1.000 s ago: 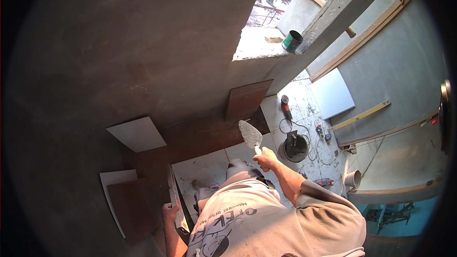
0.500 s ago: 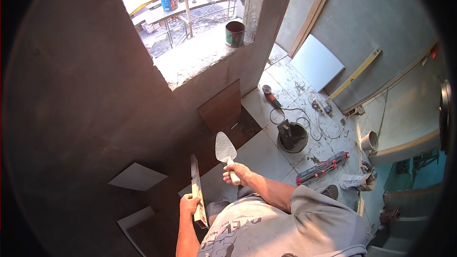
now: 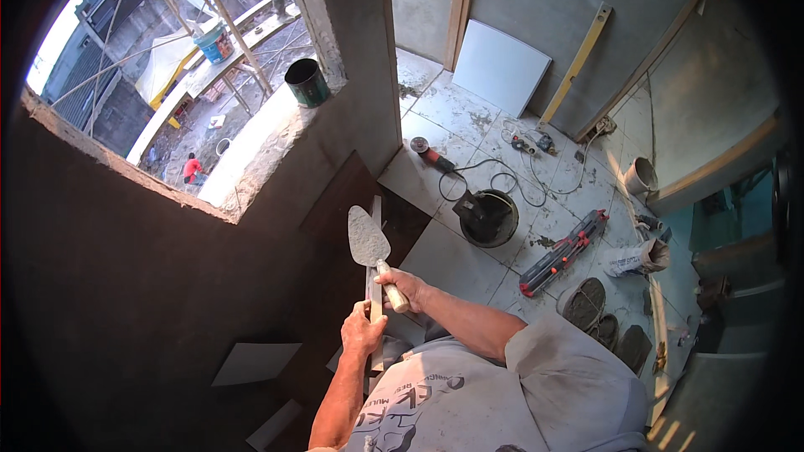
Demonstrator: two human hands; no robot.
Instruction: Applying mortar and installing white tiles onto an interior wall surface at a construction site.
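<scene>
My right hand is closed round the pale handle of a pointing trowel, its blade aimed away from me and coated with grey mortar. Beside it, my left hand grips a long, narrow bar that looks like a spirit level. The bar points away from me, toward the wall under the window opening, and the trowel blade covers part of its far half. Both hands are in front of my body, close together; whether the right fingers also touch the bar cannot be made out.
A mortar bucket with a tool in it stands on the tiles, near an angle grinder and its cord. Farther right lie a red-and-grey tile cutter and a bag. A green can sits on the sill.
My view has swung left, bringing more of the window opening in. My left hand has raised the spirit level and brought it beside the trowel, which now overlaps it.
</scene>
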